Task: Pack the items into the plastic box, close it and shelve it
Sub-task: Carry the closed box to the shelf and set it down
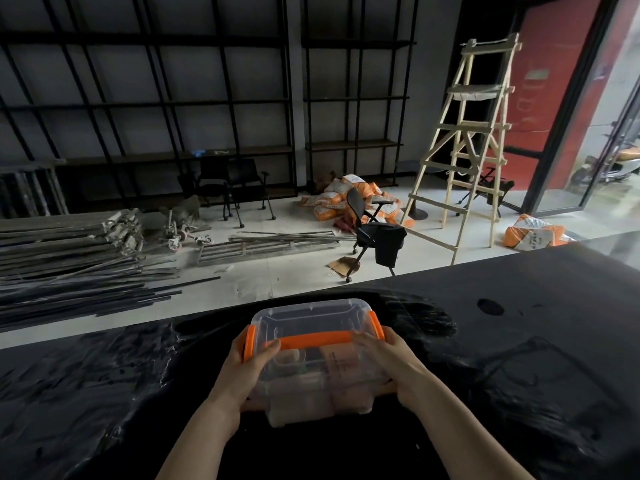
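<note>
Two hands clamp the plastic box (pixel 313 355) w/ lid on, items inside: left hand (pixel 247 370) wraps box's left end, right hand (pixel 398 367) its right end, prob. for a level lift off black table (pixel 519 341) toward shelves (pixel 156 98) beyond box.

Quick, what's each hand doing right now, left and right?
Left hand: closed on the left side of the plastic box, lid on.
Right hand: closed on the box's right side.
</note>
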Demonstrator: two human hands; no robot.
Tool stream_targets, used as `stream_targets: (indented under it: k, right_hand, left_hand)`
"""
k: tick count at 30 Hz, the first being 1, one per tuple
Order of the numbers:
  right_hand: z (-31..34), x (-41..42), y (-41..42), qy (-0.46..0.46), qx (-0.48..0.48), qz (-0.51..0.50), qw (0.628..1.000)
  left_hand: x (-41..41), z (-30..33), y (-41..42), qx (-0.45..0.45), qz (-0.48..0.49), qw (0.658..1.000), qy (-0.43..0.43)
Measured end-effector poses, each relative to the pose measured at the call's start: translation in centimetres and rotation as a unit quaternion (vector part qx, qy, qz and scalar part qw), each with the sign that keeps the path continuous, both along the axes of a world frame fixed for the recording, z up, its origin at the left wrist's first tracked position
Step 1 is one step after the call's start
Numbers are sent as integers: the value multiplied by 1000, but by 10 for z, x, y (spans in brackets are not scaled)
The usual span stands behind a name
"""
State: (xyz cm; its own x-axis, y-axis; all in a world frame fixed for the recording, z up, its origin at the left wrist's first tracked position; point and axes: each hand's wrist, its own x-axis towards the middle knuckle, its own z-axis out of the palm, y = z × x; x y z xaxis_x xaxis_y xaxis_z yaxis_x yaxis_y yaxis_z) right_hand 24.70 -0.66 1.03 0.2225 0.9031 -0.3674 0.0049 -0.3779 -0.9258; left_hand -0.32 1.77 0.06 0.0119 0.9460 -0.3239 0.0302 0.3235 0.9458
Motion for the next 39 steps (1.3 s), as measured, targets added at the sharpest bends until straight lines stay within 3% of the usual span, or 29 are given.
stream_targets:
  k: [10, 12, 18, 22, 26, 32, 39]
  right_hand:
    - [45, 85, -94, -44, 13, -179, 983]
    - [45, 121, -157, -48, 25, -276, 960]
    - [45, 153, -226, -23, 41, -353, 934]
    - [39, 186, -337, -84, 41, -419, 903]
    - [17, 203, -439, -130, 32, -481, 866]
    - [-64, 219, -573, -89, 17, -575, 813]
    - [-160, 233, -709, -55, 28, -624, 779]
  left_hand:
    - [121, 20, 11, 26, -164, 986, -15]
    - [182, 26, -20, 10, -264, 964, -36]
    - [240, 26, -61, 33, -346, 936, -59]
    - [310, 24, -142, 37, -463, 883, -64]
    - [370, 2, -219, 75, -546, 830, -82]
    - [434, -72, -342, 99, -634, 764, -71]
    - [479, -167, -478, 88, -667, 737, -73]
